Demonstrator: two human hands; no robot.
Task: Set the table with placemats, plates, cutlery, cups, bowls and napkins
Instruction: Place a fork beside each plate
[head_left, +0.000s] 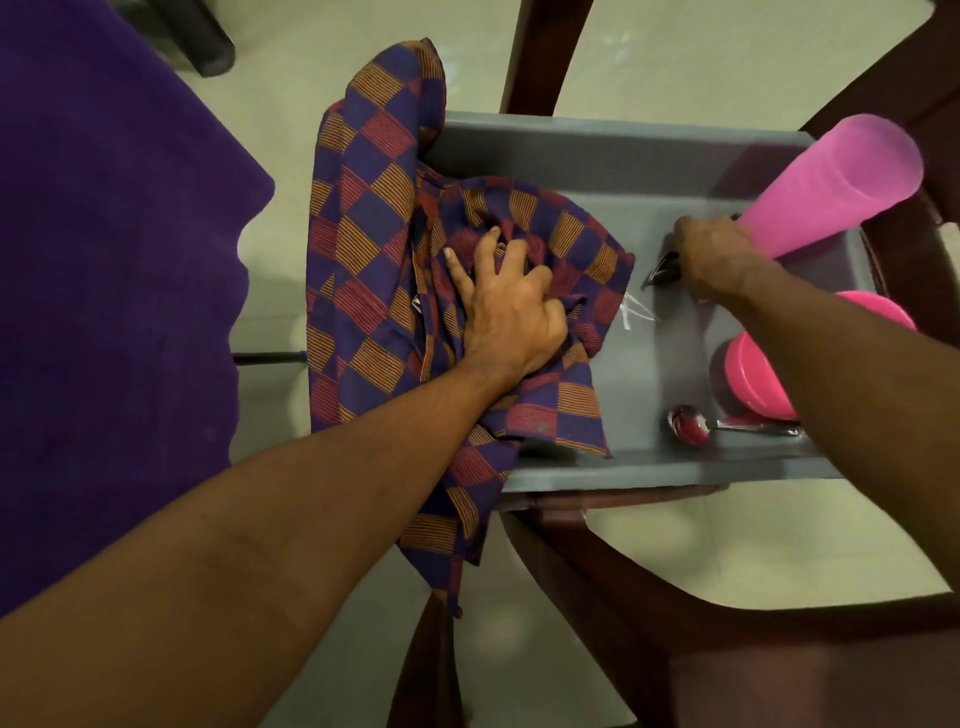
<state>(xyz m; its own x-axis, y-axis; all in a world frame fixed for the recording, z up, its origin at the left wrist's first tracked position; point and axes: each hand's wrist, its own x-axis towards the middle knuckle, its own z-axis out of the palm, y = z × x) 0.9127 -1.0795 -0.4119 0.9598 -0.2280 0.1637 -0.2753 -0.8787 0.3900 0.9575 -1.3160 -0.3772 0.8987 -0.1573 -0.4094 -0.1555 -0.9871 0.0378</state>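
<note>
Clearly the checked cloth (363, 291) is the thing to handle first. It lies crumpled half inside the grey tray (597, 150), with its left part spilling over the tray's wall and hanging toward the floor, and the left hand (511, 312) grips a bunch of it near the middle, fingers curled into the folds. It looks soft, light and limp, so it will probably sag and trail from any single hold; the bunch is a safe place to lift it, while an edge or two corners would likely let it open flat. It should neither slip nor break, though a dragging fold might catch other things in the tray. The right hand (719, 254), just beside the tall pink cup (831, 187), is closed round a dark piece of cutlery (661, 270), thin and stiff. A pink bowl (748, 379) and a spoon (691, 425) sit in the tray's near right corner
</note>
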